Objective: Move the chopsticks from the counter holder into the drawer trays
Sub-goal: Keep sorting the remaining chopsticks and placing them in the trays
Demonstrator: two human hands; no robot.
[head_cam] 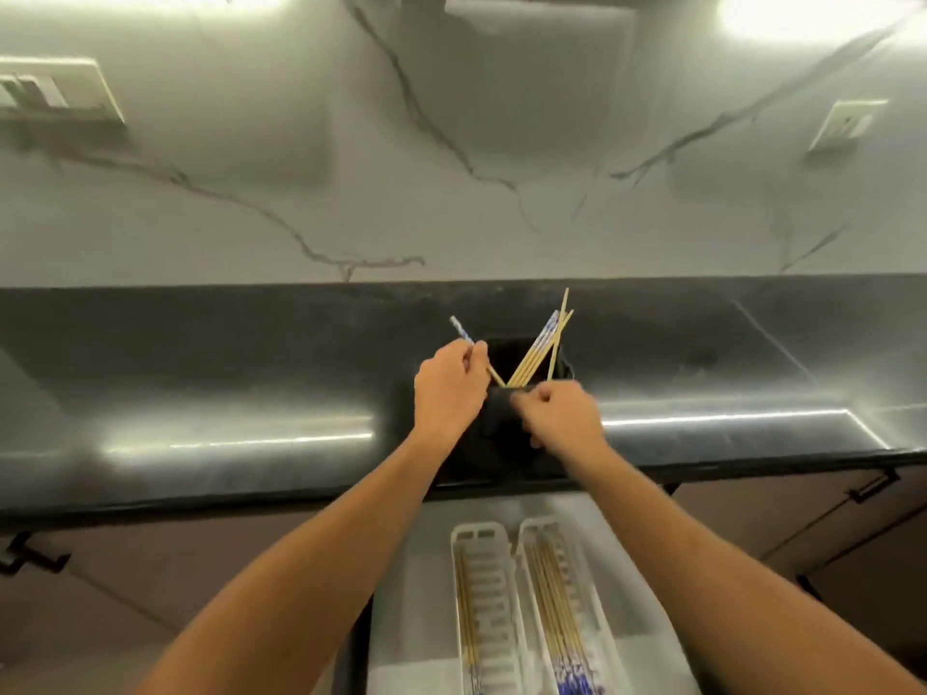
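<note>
A black holder [506,418] stands on the dark counter [200,373] near its front edge. Several wooden chopsticks [539,351] with blue-and-white tops lean to the right inside it. My left hand [449,388] is shut on a single chopstick [464,333], which slants up to the left with its tip still in the holder. My right hand [564,413] grips the holder's front rim. Below the counter an open drawer [416,594] holds two white trays: the left tray [489,609] and the right tray [562,604], each with chopsticks lying lengthwise.
A marble-patterned backsplash [451,168] rises behind the counter, with a switch plate [55,90] at left and an outlet [847,125] at right. Cabinet fronts with black handles [30,556] flank the drawer.
</note>
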